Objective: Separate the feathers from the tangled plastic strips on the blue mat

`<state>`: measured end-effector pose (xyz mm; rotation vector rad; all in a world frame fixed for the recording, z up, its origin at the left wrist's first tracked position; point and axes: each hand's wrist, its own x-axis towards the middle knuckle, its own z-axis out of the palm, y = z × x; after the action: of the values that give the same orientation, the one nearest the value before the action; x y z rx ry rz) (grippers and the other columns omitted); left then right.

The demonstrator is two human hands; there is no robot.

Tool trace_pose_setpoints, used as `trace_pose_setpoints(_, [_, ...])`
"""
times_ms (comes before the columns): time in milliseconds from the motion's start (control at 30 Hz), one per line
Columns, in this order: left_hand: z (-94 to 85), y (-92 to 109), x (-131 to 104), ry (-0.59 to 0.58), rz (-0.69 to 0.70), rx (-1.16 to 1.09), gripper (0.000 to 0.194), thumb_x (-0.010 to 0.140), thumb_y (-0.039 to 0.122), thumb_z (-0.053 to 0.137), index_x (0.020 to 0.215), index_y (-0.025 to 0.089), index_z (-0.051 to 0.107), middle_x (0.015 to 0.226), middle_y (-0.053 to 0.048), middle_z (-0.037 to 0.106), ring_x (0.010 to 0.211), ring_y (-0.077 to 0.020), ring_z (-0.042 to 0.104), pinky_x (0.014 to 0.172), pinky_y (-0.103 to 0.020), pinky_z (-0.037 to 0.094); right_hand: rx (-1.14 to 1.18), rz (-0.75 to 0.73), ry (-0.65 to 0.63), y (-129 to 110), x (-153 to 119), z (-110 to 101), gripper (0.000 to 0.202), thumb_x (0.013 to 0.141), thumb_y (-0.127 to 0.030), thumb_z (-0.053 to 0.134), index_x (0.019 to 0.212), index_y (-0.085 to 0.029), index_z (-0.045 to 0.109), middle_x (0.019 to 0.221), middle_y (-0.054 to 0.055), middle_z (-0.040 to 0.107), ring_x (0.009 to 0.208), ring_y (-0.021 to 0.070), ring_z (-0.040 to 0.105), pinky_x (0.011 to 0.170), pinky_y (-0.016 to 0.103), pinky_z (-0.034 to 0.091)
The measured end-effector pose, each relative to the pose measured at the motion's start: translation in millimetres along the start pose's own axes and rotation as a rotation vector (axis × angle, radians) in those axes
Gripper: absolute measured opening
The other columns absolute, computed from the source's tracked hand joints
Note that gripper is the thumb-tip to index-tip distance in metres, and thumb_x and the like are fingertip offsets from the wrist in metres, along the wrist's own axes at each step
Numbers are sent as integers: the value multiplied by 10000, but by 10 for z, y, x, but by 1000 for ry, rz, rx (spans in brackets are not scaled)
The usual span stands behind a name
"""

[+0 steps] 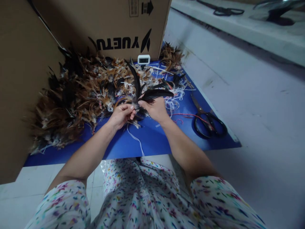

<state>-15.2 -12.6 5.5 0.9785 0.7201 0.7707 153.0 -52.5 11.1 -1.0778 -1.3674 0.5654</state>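
Note:
Between my two hands is a small bunch of feathers (136, 79), its long black plumes fanning upward and to the right. My left hand (122, 115) is closed at the quill end, thumb and fingers pinched together. My right hand (156, 109) grips the bunch from the other side, with the thumb pressed at its base. A white ribbon (136, 138) hangs below my left hand toward the table's front edge; whether it is joined to the bunch I cannot tell. Brown and black feather bunches (78, 92) lie heaped to the left and behind.
Black-handled scissors (209, 125) lie at the right on the blue table (156, 143), a red string (188, 114) across them. White ribbon curls (172, 103) lie beside my right hand. A small digital timer (144, 59) stands before a large cardboard box (114, 19). A wall (250, 95) borders the right.

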Motion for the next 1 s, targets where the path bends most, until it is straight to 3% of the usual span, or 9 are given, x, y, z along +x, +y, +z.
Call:
trace_pose_setpoints(167, [-20,-12,12,-16,-37,7,348,586,298,925,677,97,656,573,-11,648,428,-64,541,431,-180,427,58,25,-9,22,11,3,389,768,-566,732,795,-182,678,708,12,653,655,146,593,688,313,502])
trace_pose_setpoints(367, [-7,15,-8,-66,-51,-19,388,526,319,952,672,88,676,570,-14,650,431,-59,542,423,-167,426,88,93,-21,11,35,-11,492,681,-637,781,662,-175,610,625,-4,590,562,119,525,562,285,471])
trace_pose_setpoints(600, [8,17,-24,-65,-79,22,353,588,312,928,671,95,662,550,-5,625,433,-56,530,408,-158,402,129,120,-20,-40,38,-14,502,635,-628,816,764,-163,677,706,16,668,639,142,603,683,324,561])
trace_pose_setpoints(1000, [8,25,-42,-130,-71,36,412,542,381,945,722,100,704,581,-3,641,439,-53,531,422,-168,416,199,155,-25,40,41,11,540,584,-650,831,767,-185,627,702,-3,642,597,120,576,593,291,525])
